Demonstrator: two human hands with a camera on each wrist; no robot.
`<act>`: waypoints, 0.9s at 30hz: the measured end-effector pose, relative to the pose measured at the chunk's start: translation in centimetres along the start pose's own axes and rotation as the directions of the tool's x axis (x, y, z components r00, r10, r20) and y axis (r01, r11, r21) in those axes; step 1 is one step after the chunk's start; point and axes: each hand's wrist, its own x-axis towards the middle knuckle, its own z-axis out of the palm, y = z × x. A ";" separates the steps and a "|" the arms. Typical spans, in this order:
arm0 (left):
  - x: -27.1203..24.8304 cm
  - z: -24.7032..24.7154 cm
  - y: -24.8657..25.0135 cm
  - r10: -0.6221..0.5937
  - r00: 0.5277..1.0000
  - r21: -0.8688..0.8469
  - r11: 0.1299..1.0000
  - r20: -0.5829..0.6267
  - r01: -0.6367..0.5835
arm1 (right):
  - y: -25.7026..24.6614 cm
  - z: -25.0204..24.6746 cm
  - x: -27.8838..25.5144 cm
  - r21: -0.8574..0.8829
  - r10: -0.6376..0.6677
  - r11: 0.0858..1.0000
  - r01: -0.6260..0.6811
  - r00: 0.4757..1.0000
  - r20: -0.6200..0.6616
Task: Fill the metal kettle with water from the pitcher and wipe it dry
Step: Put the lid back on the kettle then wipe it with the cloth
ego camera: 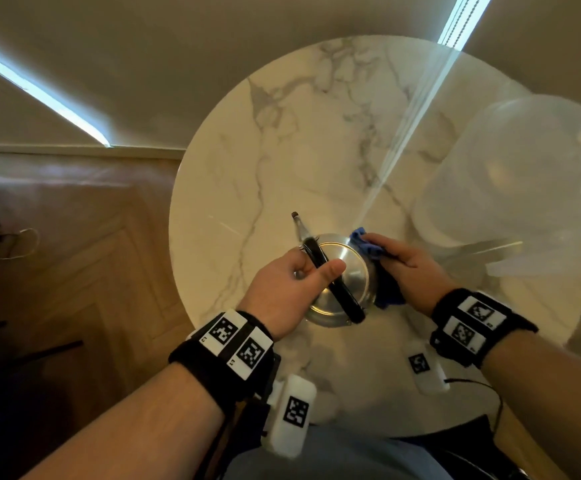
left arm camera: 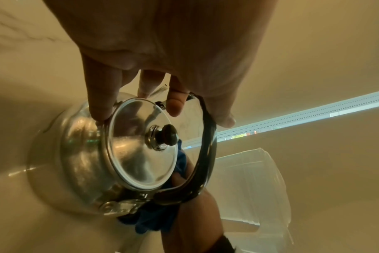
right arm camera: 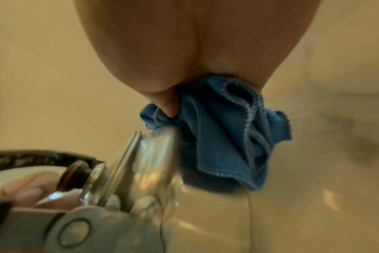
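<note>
Steadying the metal kettle (ego camera: 337, 271) by its black handle (ego camera: 334, 282), the left hand (ego camera: 292, 285) is curling around it while the right hand (ego camera: 410, 268) is pinching a blue cloth (ego camera: 365, 244) against the kettle's right flank, just inside those fingers (right arm camera: 169, 106).

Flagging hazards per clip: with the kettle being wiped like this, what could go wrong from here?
1. The kettle sits near the table edge closest to the person; a hard push from the cloth could slide it off.
2. The left hand steadies only the handle, so the body may tip and spill.
3. The lid looks unsecured and may shift.
</note>
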 end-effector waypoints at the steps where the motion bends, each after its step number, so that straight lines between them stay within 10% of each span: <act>1: 0.0 0.0 0.0 0.001 1.000 0.008 1.000 0.003 -0.001 | -0.5 0.2 0.7 0.011 0.006 1.000 -0.006 1.000 0.012; 19: -0.3 -0.2 0.7 0.014 1.000 -0.042 0.999 -0.018 -0.015 | -5.7 2.1 5.5 0.052 0.090 0.993 -0.104 0.971 0.221; 27: 0.2 -0.1 0.0 -0.002 1.000 -0.060 0.998 0.013 0.003 | 1.0 0.5 -4.4 0.252 0.039 0.967 -0.033 0.999 -0.020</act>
